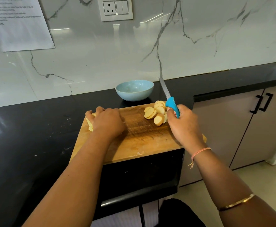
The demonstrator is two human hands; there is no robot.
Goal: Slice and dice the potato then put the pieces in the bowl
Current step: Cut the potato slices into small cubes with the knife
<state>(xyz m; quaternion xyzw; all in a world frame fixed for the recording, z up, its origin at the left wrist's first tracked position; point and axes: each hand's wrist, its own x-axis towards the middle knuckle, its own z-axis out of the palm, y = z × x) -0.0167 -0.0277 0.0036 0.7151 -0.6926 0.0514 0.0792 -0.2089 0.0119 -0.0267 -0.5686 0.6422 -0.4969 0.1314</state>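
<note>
A wooden cutting board (139,138) lies on the black counter. Several round potato slices (156,112) are heaped at its far right corner. My left hand (107,122) lies curled over a small pile of diced potato pieces (89,124) at the board's far left corner, hiding most of them. My right hand (182,123) grips the blue handle of a knife (171,104), whose blade points up and away, lifted off the board beside the slices. A light blue bowl (134,90) stands behind the board and looks empty.
The black counter (35,136) stretches left and along the back right. The board overhangs the counter's front edge above a dark appliance with a handle (139,195). A marble wall with a socket (115,9) and a taped paper sheet is behind. Cabinets (248,122) stand right.
</note>
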